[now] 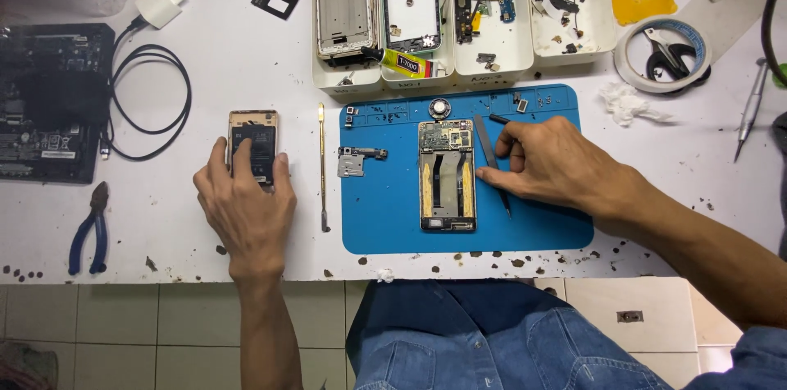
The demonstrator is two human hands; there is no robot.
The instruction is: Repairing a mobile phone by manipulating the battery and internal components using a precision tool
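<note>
I am watching from above, taking the blue work mat point(385, 209) as my landmark. The left hand point(246, 205) is resting well off the mat's left edge, fingers spread and curled over a gold-edged phone part point(252, 150) with a dark battery face, pressing on it rather than lifting it. The right hand point(557, 164) is lying on the mat's right half, thumb and forefinger pinching closed on black tweezers point(492, 162) whose tips are pointing down the mat beside the opened phone frame point(447, 177), which is lying flat at the mat's centre. That frame is looking light, stiff and fragile to me — bare circuit board at the top, thin ribbon strips down the middle — so I would be holding it by its gold side rails only. The tweezers are seeming slim and slippery, best held mid-shaft. A thin metal pry tool point(322, 168) is lying between the left hand and the mat. Much is staying hidden: the left palm is covering the lower end of the battery part, the small loose pieces along the mat's top edge are too tiny to identify, and the white trays point(492, 62) beyond the mat are cut off.
</note>
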